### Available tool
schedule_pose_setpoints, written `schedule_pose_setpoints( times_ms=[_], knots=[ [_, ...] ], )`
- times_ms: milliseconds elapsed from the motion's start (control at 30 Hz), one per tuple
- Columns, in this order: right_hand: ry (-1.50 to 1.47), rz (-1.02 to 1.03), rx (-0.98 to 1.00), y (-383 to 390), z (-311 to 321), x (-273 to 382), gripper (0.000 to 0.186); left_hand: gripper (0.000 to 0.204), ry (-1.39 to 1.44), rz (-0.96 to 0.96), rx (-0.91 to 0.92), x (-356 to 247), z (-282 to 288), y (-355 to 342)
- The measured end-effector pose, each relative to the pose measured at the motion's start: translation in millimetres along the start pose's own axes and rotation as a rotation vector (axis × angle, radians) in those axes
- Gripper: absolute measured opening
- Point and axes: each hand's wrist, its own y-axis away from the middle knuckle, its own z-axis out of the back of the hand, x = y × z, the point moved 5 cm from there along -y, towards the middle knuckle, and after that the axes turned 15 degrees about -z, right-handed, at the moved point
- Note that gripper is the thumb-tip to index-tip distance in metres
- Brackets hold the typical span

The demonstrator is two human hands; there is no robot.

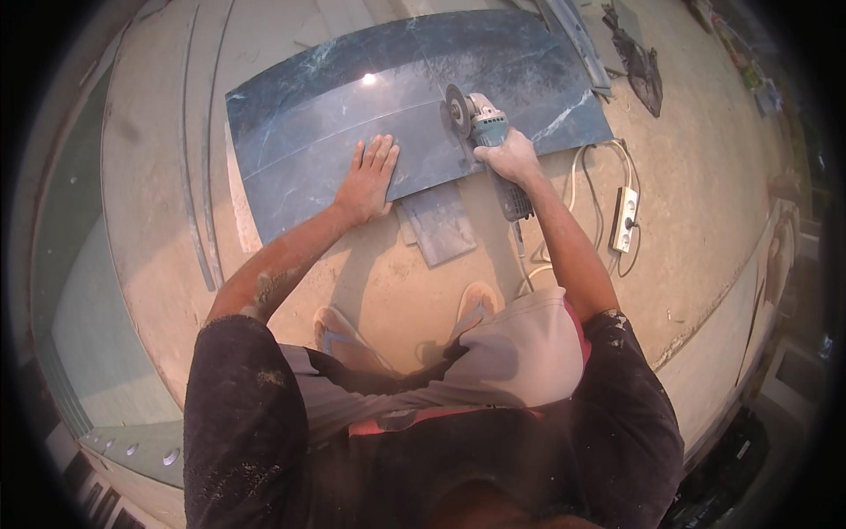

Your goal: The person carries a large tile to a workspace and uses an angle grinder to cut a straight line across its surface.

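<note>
Right hand (513, 159) grips the grinder (490, 132) (left hand (365, 187) flat on blue slab (308, 128)), cable (576, 167) and power strip (627, 206) nearby.

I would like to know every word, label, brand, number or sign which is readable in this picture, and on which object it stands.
No text can be read here.
Angle grinder in the right hand: any marking is too small or blurred.
Power strip: no readable lettering.
Blue slab: pale veins, no readable writing.
</note>
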Motion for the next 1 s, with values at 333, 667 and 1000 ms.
schedule_pose_setpoints(
  times_ms=[333,667,1000],
  knots=[
    [-0.011,-0.002,0.008,0.1,4.1,8.1,0.069,0.108,0.010,-0.006,0.020,0.8,0.8,-0.5],
    [-0.016,-0.025,0.022,1.8,4.9,11.3,0.068,0.107,0.035,-0.024,-0.026,1.8,1.1,1.3],
    [0.000,-0.021,0.026,-4.3,4.8,15.0,0.070,0.094,0.172,0.017,-0.287,29.2,-0.2,-0.8]
  ],
)
